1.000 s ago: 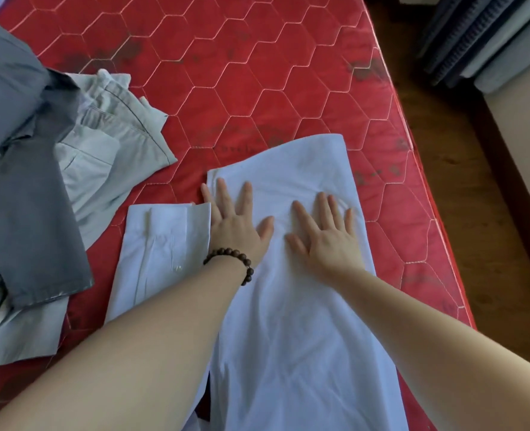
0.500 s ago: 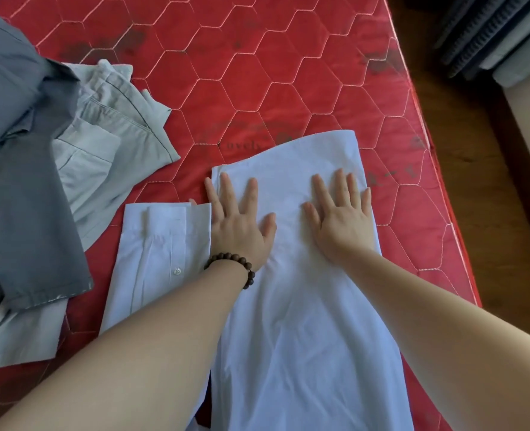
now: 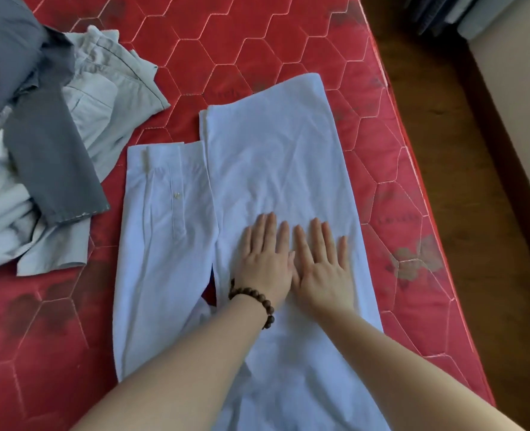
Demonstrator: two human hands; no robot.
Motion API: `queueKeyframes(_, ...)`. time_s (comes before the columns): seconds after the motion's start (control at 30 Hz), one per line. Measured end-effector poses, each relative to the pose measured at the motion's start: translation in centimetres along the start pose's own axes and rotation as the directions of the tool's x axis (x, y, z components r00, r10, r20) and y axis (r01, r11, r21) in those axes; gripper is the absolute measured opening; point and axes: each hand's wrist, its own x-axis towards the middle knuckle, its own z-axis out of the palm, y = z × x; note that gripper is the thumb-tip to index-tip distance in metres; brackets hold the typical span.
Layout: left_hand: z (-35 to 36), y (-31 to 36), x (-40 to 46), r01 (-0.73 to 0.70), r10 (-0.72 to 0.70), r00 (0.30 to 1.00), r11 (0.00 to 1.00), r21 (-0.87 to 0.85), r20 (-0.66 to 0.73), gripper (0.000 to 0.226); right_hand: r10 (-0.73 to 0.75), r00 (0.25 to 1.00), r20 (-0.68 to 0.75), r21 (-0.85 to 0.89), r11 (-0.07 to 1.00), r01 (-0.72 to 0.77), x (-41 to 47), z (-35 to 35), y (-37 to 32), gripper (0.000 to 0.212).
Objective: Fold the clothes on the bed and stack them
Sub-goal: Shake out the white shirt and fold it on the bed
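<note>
Both hands have slid back toward the lower part of the frame since the earlier pictures, and now lie side by side instead of apart.

At upper left, a heap of unfolded clothes point(image 3: 40, 144), grey and pale green-grey, lies crumpled on the bed point(image 3: 257, 42).

Left of centre, a buttoned sleeve point(image 3: 164, 228) of the white shirt point(image 3: 276, 157) lies flat, running from mid-frame down toward the bottom edge, just beside the shirt's body.

At centre, the shirt's folded body is a long panel, its long axis running from the upper middle of the frame to the bottom edge, tilted slightly rightward as it nears the bottom.

The left hand point(image 3: 265, 259), with a beaded bracelet point(image 3: 254, 301) at the wrist, presses palm-down on the panel; its fingers point(image 3: 270, 228) are straight and close together, pointing up the frame. Touching it on the right, the right hand point(image 3: 322, 269) also lies flat, fingers straight and slightly spread.

Most of the panel stretches beyond the fingertips, toward the top of the frame. The left hand is nearer the sleeve, likely the next part to fold in.

The bed's red quilted mattress is bare of sheets. At far right, a wooden floor point(image 3: 475, 181) runs alongside.
</note>
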Motion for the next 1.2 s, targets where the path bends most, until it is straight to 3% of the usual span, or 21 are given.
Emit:
queueKeyframes(0.6,6.3,-2.1,-17.7,-0.222,0.227,0.974,0.965,0.136,-0.016,0.08,0.058,0.996,0.07,-0.06,0.997,-0.054,-20.8,3.7,0.5,0.074)
queueKeyframes(0.87,6.6,-5.1,-20.1,-0.137,0.143,0.989,0.978,0.156,-0.03,0.089,0.222,0.973,0.061,-0.067,0.974,-0.218,-24.9,3.9,1.8,0.078)
queueKeyframes(1.1,4.3,-6.4,-20.2,-0.229,0.23,0.972,0.973,0.028,-0.043,0.071,0.239,0.967,0.093,-0.062,0.97,-0.234,-23.3,2.7,0.6,0.074)
queueKeyframes(1.2,2.6,-8.7,-19.8,-0.248,0.241,0.962,0.968,-0.047,-0.13,0.056,0.14,0.986,0.086,0.001,0.99,-0.141,-20.2,1.4,-1.5,0.068)
